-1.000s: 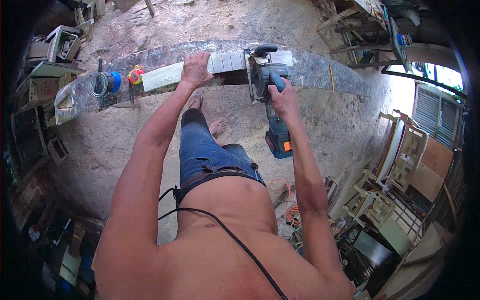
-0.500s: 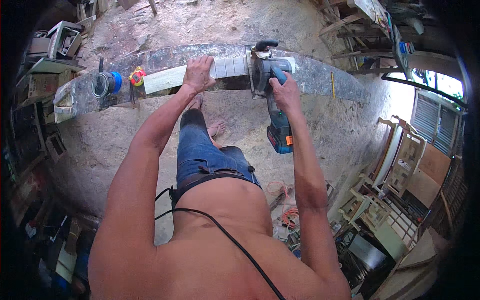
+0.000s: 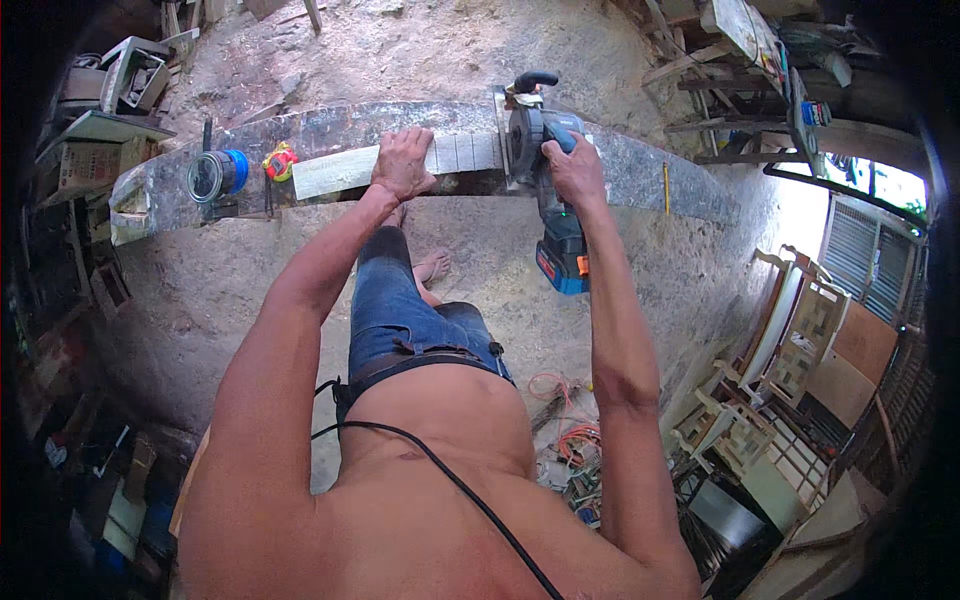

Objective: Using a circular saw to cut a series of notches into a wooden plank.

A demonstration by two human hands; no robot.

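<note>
A pale wooden board (image 3: 335, 172) with several dark lines across it lies along a worn, dark-stained bench plank (image 3: 640, 175). My left hand (image 3: 404, 165) grips the board left of those lines, fingers toward its far edge and thumb on the near side. My right hand (image 3: 574, 174) is wrapped round the handle of a cordless circular saw (image 3: 527, 142), which rests across the board's right part. Its battery (image 3: 562, 262) hangs out toward me. The blade and the board beneath the saw are hidden.
A tape measure (image 3: 280, 162) and a blue-banded round container (image 3: 214, 175) stand on the bench's left part. A yellow pencil-like stick (image 3: 666, 188) lies at its right. Stacked furniture parts (image 3: 810, 335) crowd the right side; an orange cord (image 3: 578, 440) lies on the floor.
The saw and my right hand have shifted slightly away from me across the board. My left hand keeps its hold on the board. The whole view has moved a little.
</note>
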